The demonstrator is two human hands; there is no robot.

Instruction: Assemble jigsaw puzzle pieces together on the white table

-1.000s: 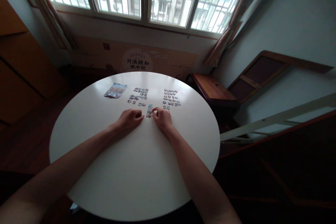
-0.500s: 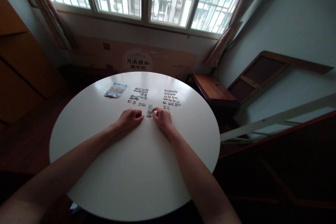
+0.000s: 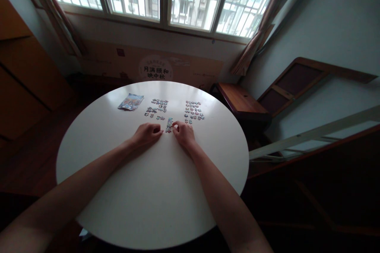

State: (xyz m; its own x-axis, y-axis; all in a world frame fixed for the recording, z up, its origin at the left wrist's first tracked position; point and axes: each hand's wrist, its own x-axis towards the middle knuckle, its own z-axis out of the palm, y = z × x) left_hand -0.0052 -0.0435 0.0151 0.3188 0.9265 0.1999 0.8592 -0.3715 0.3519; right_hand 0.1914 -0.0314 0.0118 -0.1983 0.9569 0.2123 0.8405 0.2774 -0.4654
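Observation:
A narrow strip of joined jigsaw pieces lies flat on the white round table, between my hands. My right hand is at the strip's right side, thumb and forefinger pinched together at its edge; whatever is between the fingertips is too small to make out. My left hand rests on the table just left of the strip, apart from it, with its fingers curled in. Loose jigsaw pieces lie beyond my hands in two groups, a left group and a right group.
A colourful printed packet or sheet lies at the table's far left. Past the right edge stands a wooden bench. Behind the table a printed cardboard panel leans below the barred window.

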